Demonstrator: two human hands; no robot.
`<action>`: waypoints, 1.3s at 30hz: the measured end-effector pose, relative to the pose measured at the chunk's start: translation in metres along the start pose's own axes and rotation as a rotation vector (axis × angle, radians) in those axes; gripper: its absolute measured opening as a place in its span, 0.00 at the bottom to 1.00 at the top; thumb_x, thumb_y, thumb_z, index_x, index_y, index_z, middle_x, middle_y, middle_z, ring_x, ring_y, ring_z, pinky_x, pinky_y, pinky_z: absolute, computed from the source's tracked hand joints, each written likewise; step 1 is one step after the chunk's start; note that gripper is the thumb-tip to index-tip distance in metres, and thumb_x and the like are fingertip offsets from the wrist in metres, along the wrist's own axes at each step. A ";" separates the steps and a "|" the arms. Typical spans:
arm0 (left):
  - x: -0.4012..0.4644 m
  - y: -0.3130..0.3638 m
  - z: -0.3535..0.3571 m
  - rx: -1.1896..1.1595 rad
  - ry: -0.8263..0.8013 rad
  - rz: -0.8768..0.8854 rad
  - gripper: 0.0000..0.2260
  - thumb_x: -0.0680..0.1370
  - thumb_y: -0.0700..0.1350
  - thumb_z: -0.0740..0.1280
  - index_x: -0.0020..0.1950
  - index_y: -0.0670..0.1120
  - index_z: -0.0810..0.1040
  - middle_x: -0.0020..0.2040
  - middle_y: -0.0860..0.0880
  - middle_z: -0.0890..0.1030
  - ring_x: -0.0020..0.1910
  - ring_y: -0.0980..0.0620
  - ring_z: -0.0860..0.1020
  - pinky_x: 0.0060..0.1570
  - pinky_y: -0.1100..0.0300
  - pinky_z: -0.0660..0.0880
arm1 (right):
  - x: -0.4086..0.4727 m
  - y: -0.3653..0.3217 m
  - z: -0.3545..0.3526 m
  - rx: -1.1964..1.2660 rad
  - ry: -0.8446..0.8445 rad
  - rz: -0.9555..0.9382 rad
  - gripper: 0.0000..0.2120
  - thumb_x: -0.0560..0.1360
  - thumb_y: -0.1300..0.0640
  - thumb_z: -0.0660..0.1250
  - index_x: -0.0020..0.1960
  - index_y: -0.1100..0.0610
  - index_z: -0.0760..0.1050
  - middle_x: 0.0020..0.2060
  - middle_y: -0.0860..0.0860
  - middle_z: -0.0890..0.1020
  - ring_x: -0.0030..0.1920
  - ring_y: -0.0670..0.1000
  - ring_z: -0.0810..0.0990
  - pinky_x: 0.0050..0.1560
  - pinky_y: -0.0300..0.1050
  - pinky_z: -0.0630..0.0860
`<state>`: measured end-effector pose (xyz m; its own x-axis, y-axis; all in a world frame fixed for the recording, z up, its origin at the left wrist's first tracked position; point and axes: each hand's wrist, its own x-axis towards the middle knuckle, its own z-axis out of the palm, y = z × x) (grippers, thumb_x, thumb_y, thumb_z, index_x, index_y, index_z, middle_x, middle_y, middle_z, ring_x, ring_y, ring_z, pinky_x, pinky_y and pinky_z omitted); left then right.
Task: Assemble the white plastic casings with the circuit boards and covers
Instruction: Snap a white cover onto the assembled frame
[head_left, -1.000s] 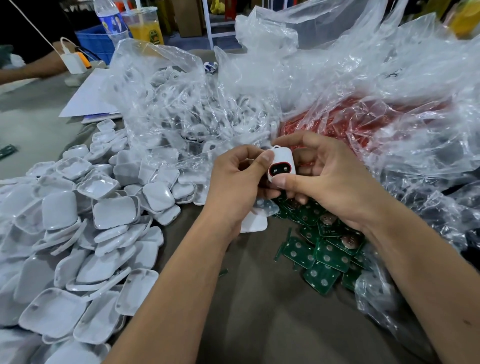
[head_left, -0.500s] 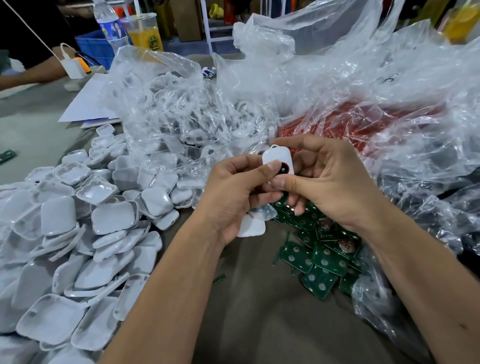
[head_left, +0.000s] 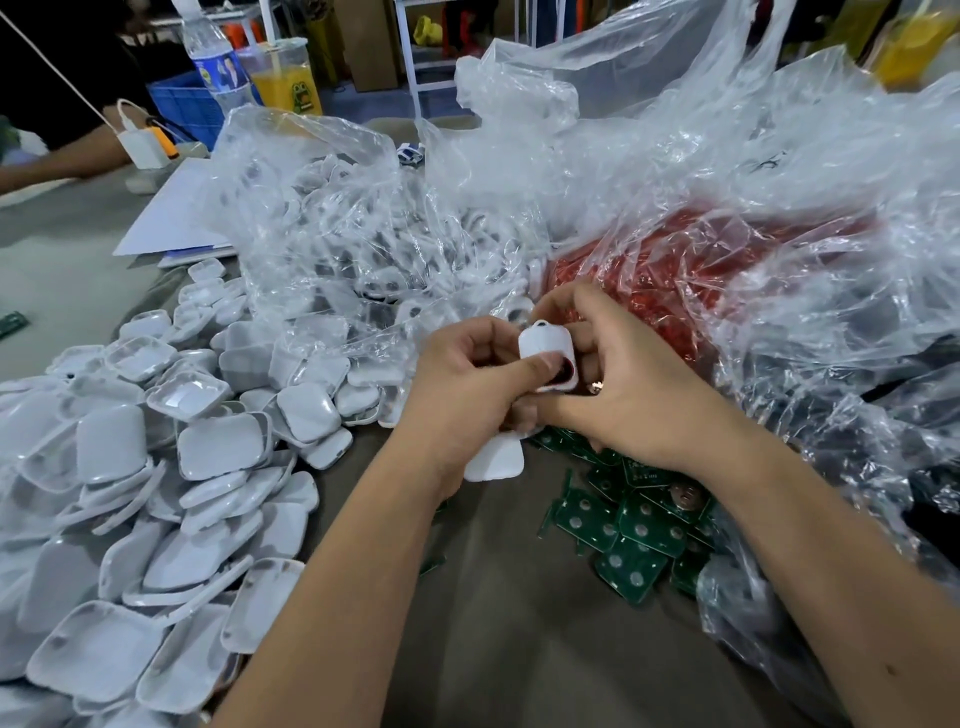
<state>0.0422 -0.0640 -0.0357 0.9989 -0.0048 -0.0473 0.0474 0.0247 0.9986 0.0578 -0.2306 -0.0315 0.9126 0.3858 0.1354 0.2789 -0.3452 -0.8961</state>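
Both hands meet above the grey-brown desk (head_left: 493, 597), sharing one small white rounded-rectangular plastic casing (head_left: 545, 353). The left hand (head_left: 462, 384) has its fingers curled around the casing from the left, the thumb laid across its lower face and partly covering a dark, red-rimmed window there. The right hand (head_left: 634, 384) pinches the casing from the right, its fingers wrapped behind it. The casing's long axis runs roughly away from the person — the end with a little loop points up and away, the window end points down toward the person — and its face tilts toward the camera.

Left of the hands lies a heap of loose white plastic shell halves (head_left: 156, 467); below the right wrist, a pile of green square circuit boards (head_left: 628, 530). Crumpled clear plastic bags (head_left: 675, 182) lie behind, one holding red parts (head_left: 701, 270).
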 end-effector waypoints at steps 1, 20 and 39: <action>-0.001 -0.001 0.002 0.073 0.003 0.037 0.07 0.76 0.37 0.76 0.47 0.36 0.80 0.36 0.40 0.80 0.28 0.49 0.77 0.30 0.56 0.78 | 0.001 0.001 0.001 -0.080 0.013 -0.004 0.28 0.68 0.56 0.83 0.58 0.43 0.69 0.47 0.47 0.85 0.42 0.46 0.86 0.36 0.41 0.81; 0.000 -0.001 0.016 0.140 0.042 0.107 0.18 0.82 0.44 0.68 0.39 0.33 0.71 0.29 0.44 0.68 0.28 0.49 0.66 0.26 0.57 0.64 | 0.002 0.006 0.010 -0.100 0.033 -0.179 0.33 0.70 0.60 0.72 0.63 0.38 0.59 0.48 0.39 0.72 0.41 0.49 0.81 0.38 0.56 0.80; -0.003 -0.001 0.012 0.114 0.108 0.126 0.18 0.84 0.48 0.66 0.42 0.34 0.74 0.33 0.35 0.72 0.30 0.44 0.72 0.29 0.53 0.73 | 0.000 0.001 0.007 -0.244 0.065 -0.163 0.19 0.72 0.63 0.73 0.58 0.50 0.72 0.39 0.43 0.81 0.37 0.42 0.81 0.32 0.35 0.73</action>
<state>0.0387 -0.0760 -0.0360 0.9917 0.0987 0.0818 -0.0724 -0.0952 0.9928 0.0560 -0.2247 -0.0356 0.8648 0.4002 0.3031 0.4799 -0.4816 -0.7334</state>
